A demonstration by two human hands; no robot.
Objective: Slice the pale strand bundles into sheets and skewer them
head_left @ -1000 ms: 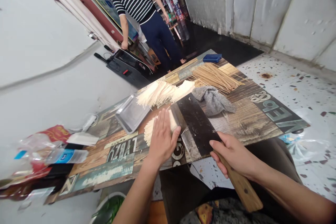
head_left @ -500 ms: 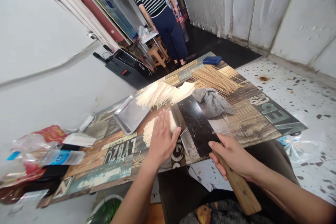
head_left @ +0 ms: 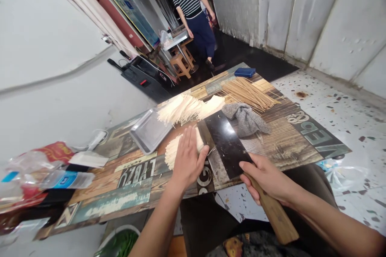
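My right hand (head_left: 265, 174) is closed around the base of the wooden handle of a cleaver (head_left: 227, 140), whose broad dark blade lies tilted low over the table. Just left of the blade, my left hand (head_left: 189, 156) rests flat, fingers stretched out, on a stack of pale, thinly cut strips (head_left: 172, 152), perhaps tofu sheet or noodles. The palm hides part of that stack. Beyond my hands lie a larger heap of cut strips (head_left: 181, 108) and a smaller pile (head_left: 213, 105). A grey cloth (head_left: 245, 119) sits right beyond the blade.
A metal tray (head_left: 152, 130) stands left of the strips. Wooden skewers (head_left: 250, 93) and a blue box (head_left: 245, 72) lie at the far end. Bottles (head_left: 68, 179) and packaging crowd the left. Below the table edge is a bowl of greens (head_left: 120, 243). A person (head_left: 193, 12) walks beyond the table.
The person in the striped top has moved farther off and slightly right. My hands and the cleaver have barely moved; the view has shifted slightly.
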